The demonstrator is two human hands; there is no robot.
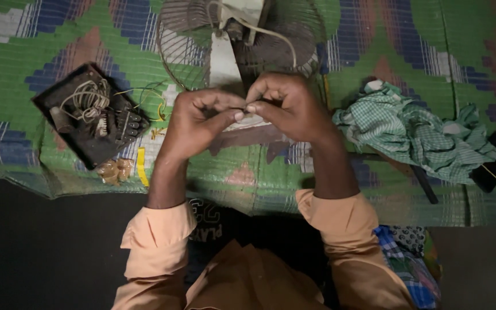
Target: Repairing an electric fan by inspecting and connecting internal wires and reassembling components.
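A thin wire is pinched between the fingertips of left hand and right hand above the fan; twisting is best kept tight and even.

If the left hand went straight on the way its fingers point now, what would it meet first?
The left hand points toward the right hand, so it would meet those fingertips first; they already pinch the same thin wire. Depth seems equal, though the picture is dim.
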